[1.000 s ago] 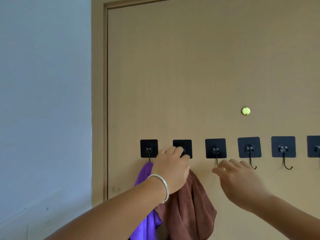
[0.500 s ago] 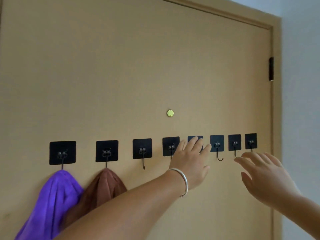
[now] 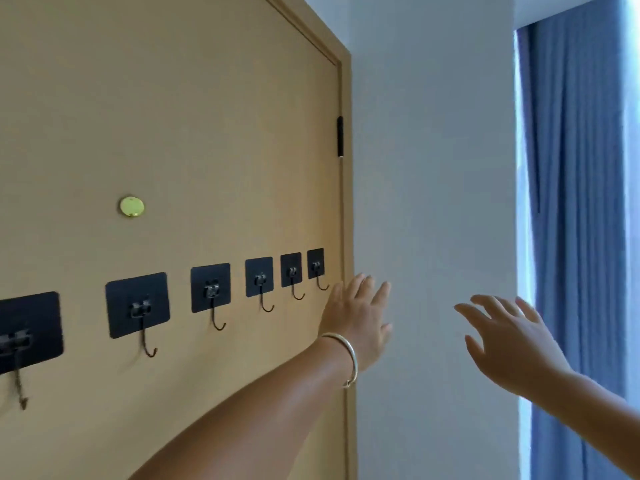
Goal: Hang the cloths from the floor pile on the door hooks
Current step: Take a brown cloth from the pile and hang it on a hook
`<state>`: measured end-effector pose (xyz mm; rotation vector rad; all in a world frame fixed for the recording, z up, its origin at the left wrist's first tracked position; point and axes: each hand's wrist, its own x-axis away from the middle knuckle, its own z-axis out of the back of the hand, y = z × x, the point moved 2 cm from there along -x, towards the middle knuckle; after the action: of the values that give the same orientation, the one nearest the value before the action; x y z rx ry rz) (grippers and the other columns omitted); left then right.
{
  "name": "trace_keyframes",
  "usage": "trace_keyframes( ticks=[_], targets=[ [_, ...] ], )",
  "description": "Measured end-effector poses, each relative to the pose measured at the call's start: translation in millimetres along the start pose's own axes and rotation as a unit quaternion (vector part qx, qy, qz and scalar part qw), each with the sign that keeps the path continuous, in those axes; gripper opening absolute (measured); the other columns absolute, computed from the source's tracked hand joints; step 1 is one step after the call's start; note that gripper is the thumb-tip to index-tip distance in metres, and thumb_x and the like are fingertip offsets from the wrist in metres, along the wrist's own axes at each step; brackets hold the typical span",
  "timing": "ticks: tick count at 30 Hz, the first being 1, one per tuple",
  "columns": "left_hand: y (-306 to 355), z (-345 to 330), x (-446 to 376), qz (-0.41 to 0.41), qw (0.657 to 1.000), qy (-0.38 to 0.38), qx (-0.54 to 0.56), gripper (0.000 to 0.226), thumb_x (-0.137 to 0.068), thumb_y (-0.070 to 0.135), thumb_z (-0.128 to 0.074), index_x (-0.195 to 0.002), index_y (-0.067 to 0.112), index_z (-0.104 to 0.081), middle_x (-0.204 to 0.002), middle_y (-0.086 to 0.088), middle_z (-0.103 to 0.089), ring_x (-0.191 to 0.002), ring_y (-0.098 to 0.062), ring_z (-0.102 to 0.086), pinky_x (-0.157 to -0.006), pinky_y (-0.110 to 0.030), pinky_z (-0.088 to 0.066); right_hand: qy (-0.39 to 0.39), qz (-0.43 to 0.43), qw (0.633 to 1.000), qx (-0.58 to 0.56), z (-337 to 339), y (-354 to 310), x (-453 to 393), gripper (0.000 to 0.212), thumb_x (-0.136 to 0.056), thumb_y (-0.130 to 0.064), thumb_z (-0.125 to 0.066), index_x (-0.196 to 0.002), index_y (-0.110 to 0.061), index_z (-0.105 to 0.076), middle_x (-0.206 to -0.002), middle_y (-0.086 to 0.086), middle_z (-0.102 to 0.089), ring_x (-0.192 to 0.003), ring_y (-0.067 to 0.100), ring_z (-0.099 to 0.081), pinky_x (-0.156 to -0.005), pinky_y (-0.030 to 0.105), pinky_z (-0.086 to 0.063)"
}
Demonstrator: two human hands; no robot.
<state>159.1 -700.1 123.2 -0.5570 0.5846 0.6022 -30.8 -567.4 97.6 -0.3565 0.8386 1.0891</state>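
Observation:
A tan door (image 3: 194, 126) carries a row of black square adhesive pads with metal hooks (image 3: 211, 296), all those in view bare. My left hand (image 3: 358, 320), with a silver bangle on the wrist, is raised with straight spread fingers in front of the door's right edge, just right of the last hook (image 3: 317, 268). My right hand (image 3: 512, 341) hovers open with spread fingers in front of the white wall. Neither hand holds anything. No cloth and no floor pile are in view.
A small round yellow-green disc (image 3: 132, 206) sits on the door above the hooks. A black hinge (image 3: 340, 136) is on the door's right frame. White wall (image 3: 433, 168) lies right of the door, then a blue curtain (image 3: 575, 202) at a bright window.
The view has swung to the right along the door; the purple and brown hung cloths have left the frame. Both open hands have moved right, past the last hooks, toward the wall.

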Motion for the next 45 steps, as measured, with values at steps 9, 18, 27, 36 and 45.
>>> trace_keyframes(
  ticks=[9,18,27,36,45],
  targets=[
    [98,-8,-28,-0.134,0.976,0.038,0.165,0.070,-0.095,0.049,-0.036,-0.152,0.022,-0.005,-0.159,-0.008,-0.012,-0.146,-0.023,-0.006,-0.117,-0.045,-0.008,-0.094,-0.182,0.967,0.154,66,77,93,0.062,-0.088,-0.054,-0.049,-0.145,-0.034,-0.036,-0.148,-0.002,-0.040,-0.137,0.018,-0.036,-0.114,0.047,-0.021],
    [256,55,-21,-0.258,0.918,0.083,0.289,0.070,-0.094,0.053,-0.037,-0.152,0.023,-0.008,-0.157,-0.006,-0.016,-0.146,-0.023,-0.009,-0.116,-0.048,-0.010,-0.125,-0.321,0.902,0.261,187,138,213,0.062,-0.090,-0.053,-0.048,-0.146,-0.033,-0.030,-0.152,-0.001,-0.034,-0.140,0.019,-0.031,-0.114,0.049,-0.020],
    [421,153,17,-0.383,0.832,0.114,0.386,0.070,-0.095,0.053,-0.034,-0.152,0.026,-0.004,-0.159,-0.004,-0.011,-0.147,-0.023,-0.005,-0.118,-0.047,-0.007,-0.127,-0.426,0.826,0.346,307,182,339,0.058,-0.092,-0.051,-0.047,-0.146,-0.032,-0.032,-0.151,-0.001,-0.035,-0.140,0.019,-0.030,-0.115,0.051,-0.017],
    [556,258,81,-0.477,0.753,0.143,0.430,0.070,-0.096,0.054,-0.032,-0.152,0.025,-0.003,-0.160,-0.005,-0.008,-0.147,-0.022,-0.003,-0.119,-0.048,-0.008,-0.123,-0.491,0.752,0.422,413,209,438,0.056,-0.095,-0.048,-0.044,-0.146,-0.028,-0.032,-0.152,0.003,-0.034,-0.141,0.021,-0.028,-0.116,0.052,-0.017],
    [641,329,126,-0.509,0.699,0.167,0.473,0.069,-0.095,0.056,-0.030,-0.152,0.026,-0.003,-0.159,-0.004,-0.012,-0.147,-0.023,-0.005,-0.119,-0.047,-0.009,-0.132,-0.518,0.707,0.462,482,229,503,0.053,-0.096,-0.047,-0.042,-0.145,-0.029,-0.032,-0.151,0.004,-0.034,-0.141,0.021,-0.026,-0.116,0.051,-0.015]
  ],
)
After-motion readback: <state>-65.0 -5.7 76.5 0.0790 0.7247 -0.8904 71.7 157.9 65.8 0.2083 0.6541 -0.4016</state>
